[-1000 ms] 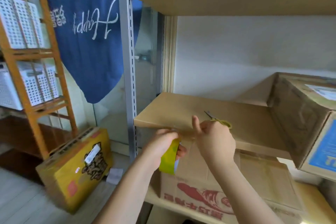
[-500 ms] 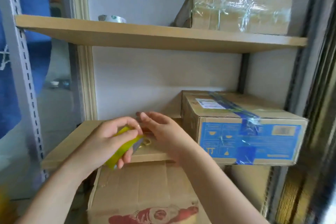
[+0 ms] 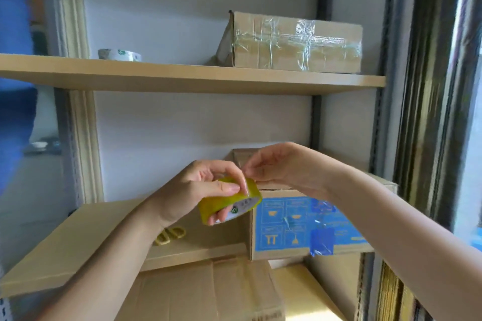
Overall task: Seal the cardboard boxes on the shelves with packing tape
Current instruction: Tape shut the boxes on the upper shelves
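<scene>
My left hand (image 3: 206, 190) grips a yellow roll of packing tape (image 3: 229, 203) in front of the middle shelf (image 3: 78, 242). My right hand (image 3: 276, 167) pinches the loose end of the tape at the top of the roll. Right behind them a cardboard box with a blue printed front (image 3: 307, 227) stands on the middle shelf, with blue tape stuck on it. Another cardboard box (image 3: 294, 43), wrapped in clear tape, sits on the upper shelf (image 3: 182, 75). A third box (image 3: 208, 292) lies under the middle shelf, its top flaps facing up.
Yellow-handled scissors (image 3: 170, 234) lie on the middle shelf, partly hidden by my left forearm. A second tape roll (image 3: 120, 55) rests at the left of the upper shelf. Metal uprights (image 3: 414, 112) close the shelf on the right; blue cloth (image 3: 13, 60) hangs at the left.
The view swung right and upward from the shelf's left edge to the boxes. My hands rose with the tape roll, and my right fingers now pinch the tape end.
</scene>
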### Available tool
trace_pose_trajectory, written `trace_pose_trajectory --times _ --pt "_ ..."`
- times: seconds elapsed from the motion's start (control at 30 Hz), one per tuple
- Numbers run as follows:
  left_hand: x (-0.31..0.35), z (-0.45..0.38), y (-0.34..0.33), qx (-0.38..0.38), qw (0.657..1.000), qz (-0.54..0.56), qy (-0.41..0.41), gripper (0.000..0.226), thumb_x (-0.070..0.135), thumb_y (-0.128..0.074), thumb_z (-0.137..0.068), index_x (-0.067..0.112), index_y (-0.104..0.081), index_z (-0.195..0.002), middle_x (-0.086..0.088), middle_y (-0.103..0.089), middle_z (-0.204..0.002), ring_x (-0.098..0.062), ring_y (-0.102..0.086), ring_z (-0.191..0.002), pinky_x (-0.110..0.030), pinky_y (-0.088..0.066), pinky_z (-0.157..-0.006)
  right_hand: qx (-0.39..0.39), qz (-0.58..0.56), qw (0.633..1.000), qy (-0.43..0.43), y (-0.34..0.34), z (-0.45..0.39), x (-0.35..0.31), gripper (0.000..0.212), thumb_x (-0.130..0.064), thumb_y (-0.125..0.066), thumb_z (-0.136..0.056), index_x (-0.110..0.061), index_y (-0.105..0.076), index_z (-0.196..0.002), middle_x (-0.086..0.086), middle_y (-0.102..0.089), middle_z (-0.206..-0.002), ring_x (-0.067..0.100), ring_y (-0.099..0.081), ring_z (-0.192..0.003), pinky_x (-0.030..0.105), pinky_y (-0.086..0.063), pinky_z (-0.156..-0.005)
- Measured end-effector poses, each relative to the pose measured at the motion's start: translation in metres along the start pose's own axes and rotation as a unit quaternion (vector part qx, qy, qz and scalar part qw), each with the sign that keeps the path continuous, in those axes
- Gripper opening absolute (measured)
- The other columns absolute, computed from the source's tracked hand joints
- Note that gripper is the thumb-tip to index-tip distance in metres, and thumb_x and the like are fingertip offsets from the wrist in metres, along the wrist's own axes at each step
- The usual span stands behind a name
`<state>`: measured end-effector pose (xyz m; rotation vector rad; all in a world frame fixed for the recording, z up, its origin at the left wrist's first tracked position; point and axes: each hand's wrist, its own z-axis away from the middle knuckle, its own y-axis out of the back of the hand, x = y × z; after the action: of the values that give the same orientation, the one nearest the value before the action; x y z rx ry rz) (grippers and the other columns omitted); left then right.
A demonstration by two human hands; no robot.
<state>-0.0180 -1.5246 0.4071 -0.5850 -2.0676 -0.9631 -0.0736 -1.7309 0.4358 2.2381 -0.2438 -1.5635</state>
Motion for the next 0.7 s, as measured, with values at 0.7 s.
trace_pose_trajectory --times 0.7 --pt "0.014 -0.109 0.052 -0.065 0.914 -0.292 0.275 0.065 0.057 -0.065 -0.085 0.007 -0.056 -0.125 -0.001 -0.066 -0.058 -0.011 -0.058 -0.046 -0.02 -0.049 -0.049 -0.038 0.426 0.899 -0.093 0.099 -0.045 -0.01 0.017 -0.018 -0.058 -0.098 -0.011 -0.065 -0.083 -0.004 -0.073 -0.073 0.014 -0.074 -0.076 0.029 -0.056 -0.083"
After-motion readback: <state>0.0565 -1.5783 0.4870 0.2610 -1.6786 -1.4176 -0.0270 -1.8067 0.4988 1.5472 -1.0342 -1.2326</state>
